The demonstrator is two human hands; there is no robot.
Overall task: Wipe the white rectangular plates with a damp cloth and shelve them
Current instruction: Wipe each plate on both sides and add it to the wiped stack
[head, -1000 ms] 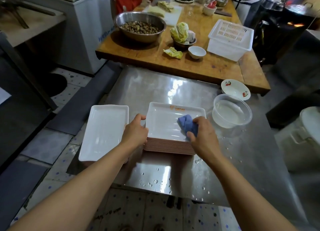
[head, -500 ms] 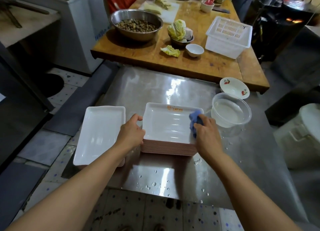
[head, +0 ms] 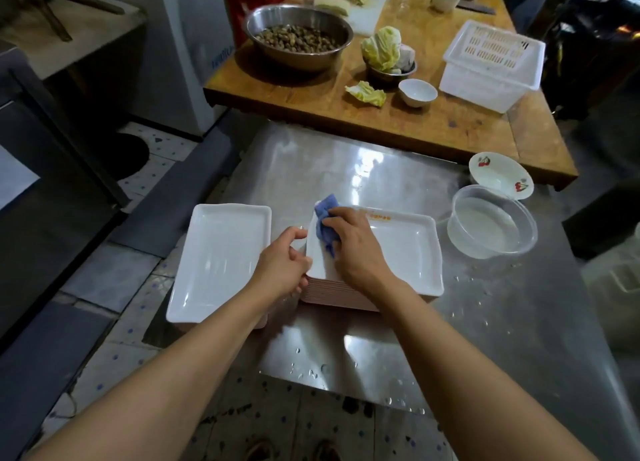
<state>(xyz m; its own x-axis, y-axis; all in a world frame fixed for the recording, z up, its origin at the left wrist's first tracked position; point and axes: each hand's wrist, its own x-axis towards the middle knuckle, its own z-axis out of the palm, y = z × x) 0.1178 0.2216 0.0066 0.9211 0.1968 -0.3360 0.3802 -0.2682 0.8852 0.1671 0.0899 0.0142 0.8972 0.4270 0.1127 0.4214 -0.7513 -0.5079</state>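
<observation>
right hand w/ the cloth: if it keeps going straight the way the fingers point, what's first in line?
The right hand points up-left across the top plate, blue cloth leading. Next comes the plate's far-left corner rim, then bare steel table. The way beyond looks free; the single plate lies off to the left, though depth is uncertain.

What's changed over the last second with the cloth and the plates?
The right hand carried the blue cloth across the top plate of the stack, from its right side to its far left corner, keeping its grip on it. The left hand stayed gripping the stack's left edge. The separate plate on the left and the clear water bowl kept their places.
</observation>
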